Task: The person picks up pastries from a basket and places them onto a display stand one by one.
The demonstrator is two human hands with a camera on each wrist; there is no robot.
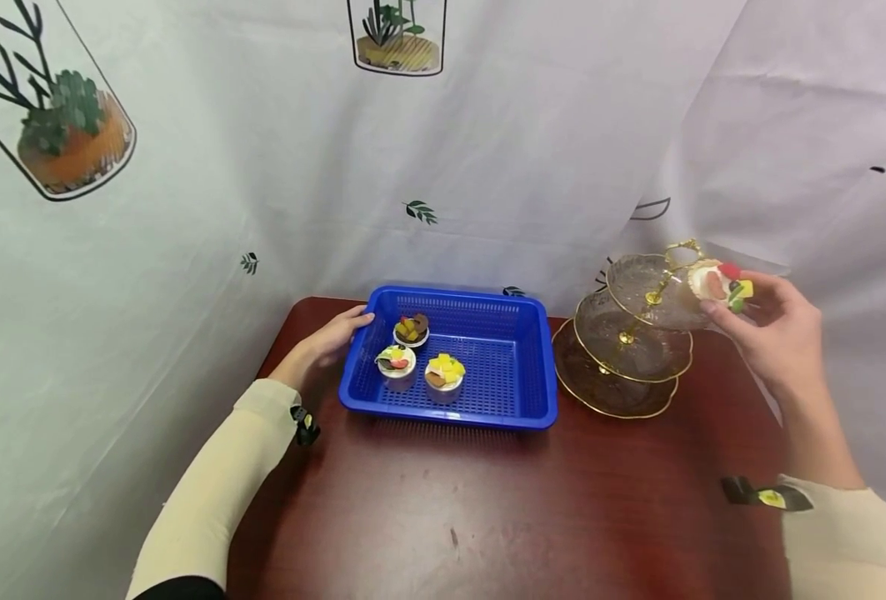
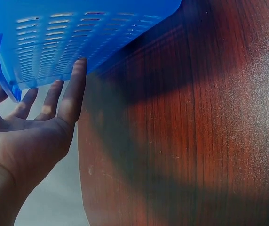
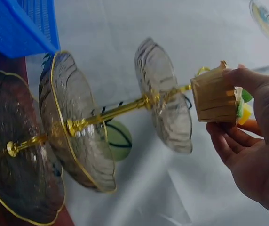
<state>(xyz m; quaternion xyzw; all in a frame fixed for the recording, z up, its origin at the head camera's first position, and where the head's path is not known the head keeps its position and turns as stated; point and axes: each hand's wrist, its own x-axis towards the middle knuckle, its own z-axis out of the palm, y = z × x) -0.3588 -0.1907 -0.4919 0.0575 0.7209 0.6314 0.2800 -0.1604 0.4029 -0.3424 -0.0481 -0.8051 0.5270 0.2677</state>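
Note:
My right hand (image 1: 783,329) pinches a fruit-topped cupcake (image 1: 715,283) between thumb and fingers. Its pleated tan cup (image 3: 215,96) shows in the right wrist view, tilted on its side, beside the top plate of a three-tier stand (image 1: 596,346). That stand has clear, gold-rimmed plates on a gold stem. At the other side, my left hand (image 1: 327,337) grips the left rim of a blue plastic basket (image 1: 488,383), thumb over the rim and fingers (image 2: 75,87) against the outer wall. Three topped cupcakes stand in the basket's left half: one brown and yellow (image 1: 411,330), one with mixed fruit (image 1: 396,367), one mostly yellow (image 1: 444,377).
A dark red wooden table (image 1: 503,508) carries the basket and the stand, with its left edge near my left forearm. Behind it hangs a pale cloth (image 1: 533,167) printed with plants, close to the basket and plates.

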